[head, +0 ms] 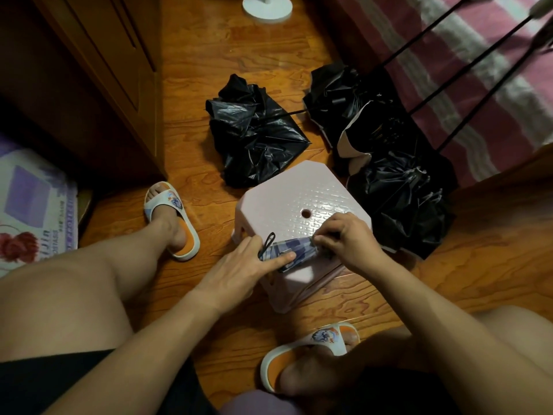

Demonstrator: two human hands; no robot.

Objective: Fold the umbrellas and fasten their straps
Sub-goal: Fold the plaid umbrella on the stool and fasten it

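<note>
While you sit over the pink plastic stool (294,193), both your hands work on a small folded umbrella (287,253) with a blue plaid canopy that lies across the stool's near edge, toward 6 o'clock of its top. Your left hand (239,263) lies over the umbrella's left end with its fingers mostly straight, the index finger (279,258) pressing flat along the fabric; a black wrist loop (269,238) stands up just past its fingertips. Your right hand (347,239) is curled over the umbrella's right end, thumb and fingertips pinching the fabric there; whether it has the strap cannot be told. On the wooden floor (209,70) beyond the stool, a crumpled black umbrella (254,136) lies at 12 o'clock, and more black umbrellas (398,187) sit heaped at 2 o'clock, touching the stool's far right corner, their thin black shafts (466,64) leaning up across a bed with a pink striped cover (449,40). Your feet wear white and orange slippers (175,223), one at 9 o'clock of the stool, the other at 6 o'clock.
</note>
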